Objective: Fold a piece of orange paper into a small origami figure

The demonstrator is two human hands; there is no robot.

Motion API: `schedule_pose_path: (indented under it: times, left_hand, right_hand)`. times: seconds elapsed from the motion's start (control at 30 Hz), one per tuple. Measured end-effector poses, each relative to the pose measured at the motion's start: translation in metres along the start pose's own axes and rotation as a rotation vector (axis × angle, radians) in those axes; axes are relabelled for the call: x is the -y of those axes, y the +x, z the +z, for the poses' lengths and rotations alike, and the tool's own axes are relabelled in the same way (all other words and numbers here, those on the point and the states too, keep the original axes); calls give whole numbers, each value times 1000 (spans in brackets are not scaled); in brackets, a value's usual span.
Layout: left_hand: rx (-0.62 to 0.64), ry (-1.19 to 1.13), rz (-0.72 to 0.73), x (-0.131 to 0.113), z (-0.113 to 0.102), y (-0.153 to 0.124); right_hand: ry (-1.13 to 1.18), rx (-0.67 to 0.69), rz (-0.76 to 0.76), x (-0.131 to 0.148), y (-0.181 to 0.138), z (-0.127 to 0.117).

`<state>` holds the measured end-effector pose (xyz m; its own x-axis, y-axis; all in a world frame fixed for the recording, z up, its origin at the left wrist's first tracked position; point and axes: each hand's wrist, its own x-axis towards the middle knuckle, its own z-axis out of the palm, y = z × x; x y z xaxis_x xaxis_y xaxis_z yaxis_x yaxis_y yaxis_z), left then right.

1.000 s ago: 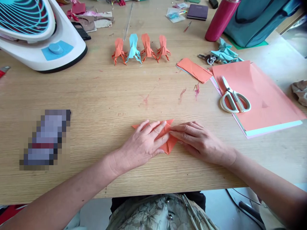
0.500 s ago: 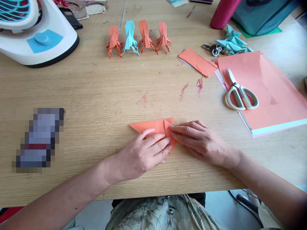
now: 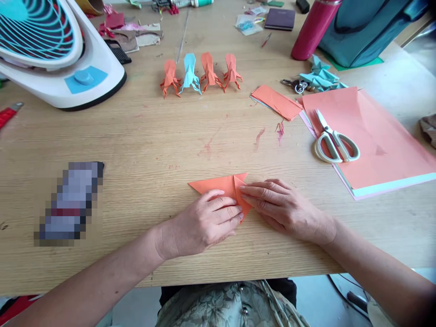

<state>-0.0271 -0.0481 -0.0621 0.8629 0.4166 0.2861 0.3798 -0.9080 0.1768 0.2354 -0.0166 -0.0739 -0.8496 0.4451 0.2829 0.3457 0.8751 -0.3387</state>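
Observation:
A folded piece of orange paper (image 3: 214,183) lies flat on the table in front of me, with a pointed corner to the left and a folded flap on its right part. Over its lower middle rests my left hand (image 3: 207,220), holding the paper down with its fingertips near the flap. My right hand (image 3: 286,206) grips the flap's right edge with its fingers together; the thumb is out of sight. Both hands hide the lower part of the paper, so the full folded shape does not show.
Several folded paper figures (image 3: 208,70) stand at the back. Scissors (image 3: 335,141) lie on large orange sheets (image 3: 384,150) at right, near folded strips (image 3: 277,101) and keys (image 3: 299,86). A fan (image 3: 91,86), a blurred-out phone (image 3: 70,200) and a bottle (image 3: 315,29) surround the workspace.
The view has tilted up, so more of the table's back shows. My right fingers have shifted slightly left along the flap; both hands stay on the paper.

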Motion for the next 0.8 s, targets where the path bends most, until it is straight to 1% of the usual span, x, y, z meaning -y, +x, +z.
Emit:
schedule_pose_path:
  times: [0.1, 0.17, 0.27, 0.3, 0.37, 0.4, 0.5, 0.6, 0.8]
  left_hand:
    - [4, -38, -34, 4, -1, -2]
    - [-32, -48, -121, 10, -3, -3]
    - [-149, 24, -379, 23, -5, -6]
    - [-165, 58, -473, 27, -6, -7]
    - [-160, 93, -607, 32, -7, -8]
    - [-146, 89, -644, 34, -8, -9]
    - [-126, -2, -701, 34, -10, -10]
    - [-114, -106, -727, 33, -11, -10]
    - [-60, -200, -687, 34, -14, -10]
  right_hand:
    - [-2, 3, -2, 3, 3, 2]
    - [-8, -6, 22, 5, 6, 3]
    - [-29, 3, 51, 7, 7, 3]
    - [-36, 9, 55, 7, 7, 3]
    - [-44, 10, 51, 7, 6, 4]
    - [-42, 3, 46, 7, 6, 4]
    - [-10, -34, 36, 6, 6, 5]
    - [36, -54, 45, 5, 6, 5]
    - [16, -11, 101, 4, 3, 1]
